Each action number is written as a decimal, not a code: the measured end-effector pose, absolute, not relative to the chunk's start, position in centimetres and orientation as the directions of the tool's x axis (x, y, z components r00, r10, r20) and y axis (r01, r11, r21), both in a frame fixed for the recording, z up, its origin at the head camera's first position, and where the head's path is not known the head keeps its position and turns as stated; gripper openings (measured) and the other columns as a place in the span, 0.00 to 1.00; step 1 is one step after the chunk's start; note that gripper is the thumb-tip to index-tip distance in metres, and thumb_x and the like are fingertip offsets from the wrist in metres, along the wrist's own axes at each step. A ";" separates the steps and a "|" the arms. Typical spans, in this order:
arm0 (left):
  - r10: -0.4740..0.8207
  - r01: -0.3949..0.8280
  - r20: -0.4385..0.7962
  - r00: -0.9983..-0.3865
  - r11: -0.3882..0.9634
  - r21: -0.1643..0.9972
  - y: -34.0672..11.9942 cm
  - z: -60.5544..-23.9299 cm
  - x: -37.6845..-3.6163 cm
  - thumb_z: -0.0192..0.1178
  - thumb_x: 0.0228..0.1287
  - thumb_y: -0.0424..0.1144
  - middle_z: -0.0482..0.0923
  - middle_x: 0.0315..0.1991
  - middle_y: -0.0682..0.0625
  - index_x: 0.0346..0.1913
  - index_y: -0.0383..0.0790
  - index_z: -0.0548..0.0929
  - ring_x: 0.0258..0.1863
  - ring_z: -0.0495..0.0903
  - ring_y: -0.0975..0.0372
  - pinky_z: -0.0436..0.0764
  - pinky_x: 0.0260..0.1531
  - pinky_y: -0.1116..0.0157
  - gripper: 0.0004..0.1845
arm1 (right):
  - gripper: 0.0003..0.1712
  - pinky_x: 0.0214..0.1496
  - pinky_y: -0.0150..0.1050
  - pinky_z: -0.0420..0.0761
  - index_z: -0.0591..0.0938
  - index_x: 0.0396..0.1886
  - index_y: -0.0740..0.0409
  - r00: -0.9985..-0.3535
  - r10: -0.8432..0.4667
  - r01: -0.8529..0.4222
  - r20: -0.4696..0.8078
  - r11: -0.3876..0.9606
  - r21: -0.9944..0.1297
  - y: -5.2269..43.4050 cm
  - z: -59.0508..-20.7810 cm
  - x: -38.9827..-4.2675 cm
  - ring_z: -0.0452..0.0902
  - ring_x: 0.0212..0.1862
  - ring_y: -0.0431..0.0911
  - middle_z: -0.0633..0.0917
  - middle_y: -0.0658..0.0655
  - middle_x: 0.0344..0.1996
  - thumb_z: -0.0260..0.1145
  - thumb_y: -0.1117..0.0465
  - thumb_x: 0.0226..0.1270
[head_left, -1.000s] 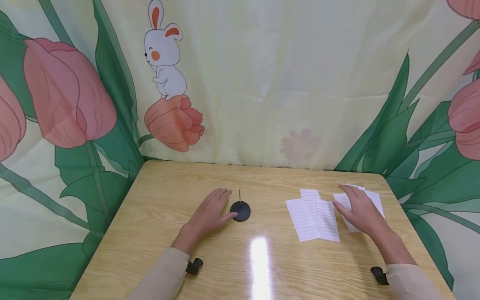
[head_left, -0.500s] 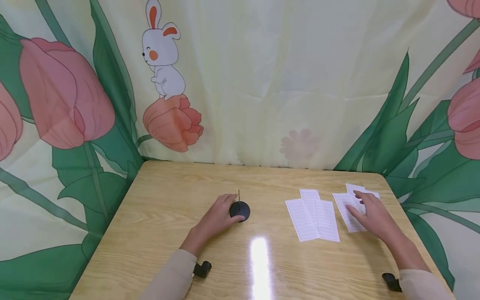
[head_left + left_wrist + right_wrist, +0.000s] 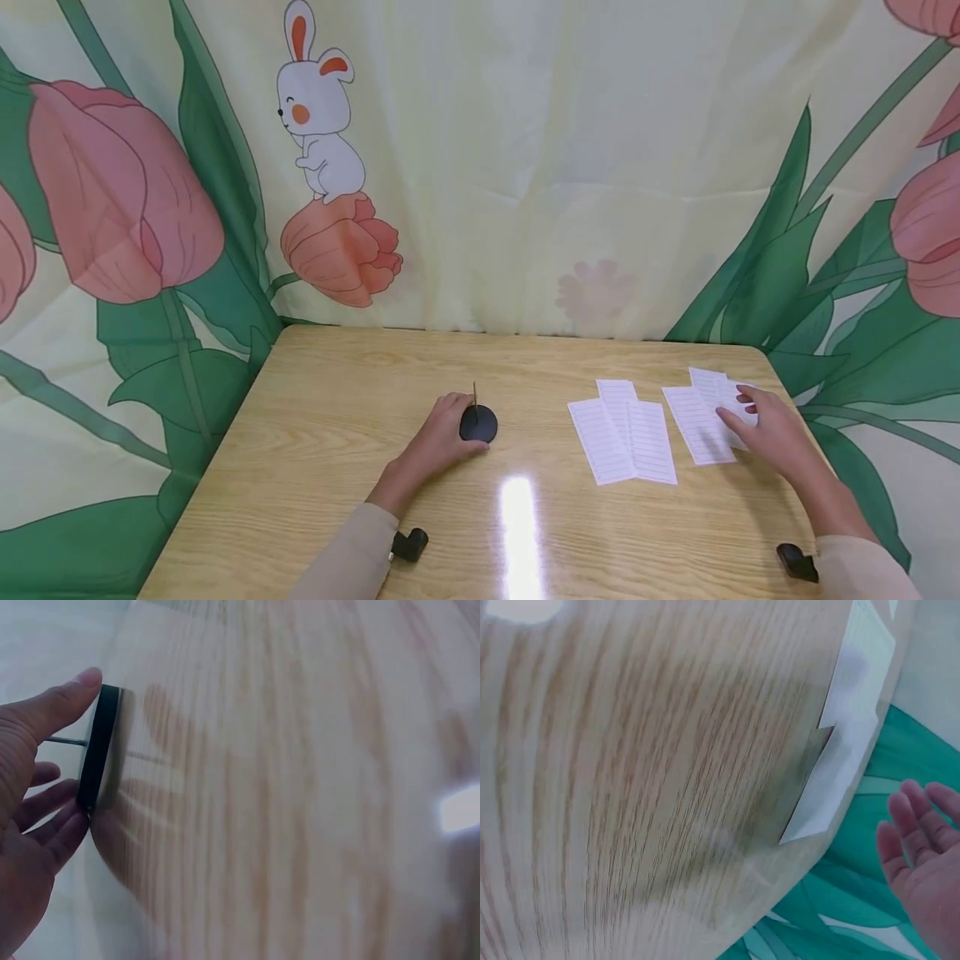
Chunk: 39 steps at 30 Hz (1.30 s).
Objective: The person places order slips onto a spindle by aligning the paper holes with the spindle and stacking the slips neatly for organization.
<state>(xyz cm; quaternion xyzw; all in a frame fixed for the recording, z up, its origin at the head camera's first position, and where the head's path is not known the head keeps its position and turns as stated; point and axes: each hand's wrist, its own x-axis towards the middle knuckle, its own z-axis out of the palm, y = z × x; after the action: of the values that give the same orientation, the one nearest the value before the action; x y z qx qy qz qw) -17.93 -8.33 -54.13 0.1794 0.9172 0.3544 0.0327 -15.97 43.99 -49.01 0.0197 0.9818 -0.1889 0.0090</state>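
Your left hand (image 3: 433, 442) gripped the round black spike-holder base (image 3: 478, 424) near the middle of the pale wooden table (image 3: 337, 392), thumb and fingers at its rim; your right hand (image 3: 772, 429) lay relaxed, fingertips touching the white lined paper slips (image 3: 708, 417) by the right edge; three more overlapping white slips (image 3: 622, 429) lay between.

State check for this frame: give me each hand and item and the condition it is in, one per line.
Left hand: thumb and fingers grip the spike's base.
Spike: upright on the table, no paper on it.
Right hand: fingers straight, resting on the right slips.
Right slips: flat, overlapping, near the table's right edge.
Middle slips: flat, overlapping, untouched.
Table: glare spot near the front.
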 end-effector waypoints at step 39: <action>0.340 0.275 0.035 -0.940 0.690 0.669 -8.3 -54.1 -18.2 0.78 0.57 0.48 0.74 0.63 0.42 0.65 0.36 0.79 0.63 0.72 0.49 0.77 0.60 0.50 0.35 | 0.41 0.58 0.67 0.71 0.67 0.60 0.89 -0.892 0.358 0.439 -0.274 0.830 -0.344 47.1 -51.6 -15.8 0.67 0.52 0.74 0.69 0.87 0.57 0.68 0.52 0.70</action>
<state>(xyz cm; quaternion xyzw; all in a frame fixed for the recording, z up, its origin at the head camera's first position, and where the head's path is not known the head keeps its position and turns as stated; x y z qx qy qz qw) -18.16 -8.31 -54.08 0.1673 0.9182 0.3561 0.0457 -15.81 47.12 -51.62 0.2096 0.9514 -0.2026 0.0996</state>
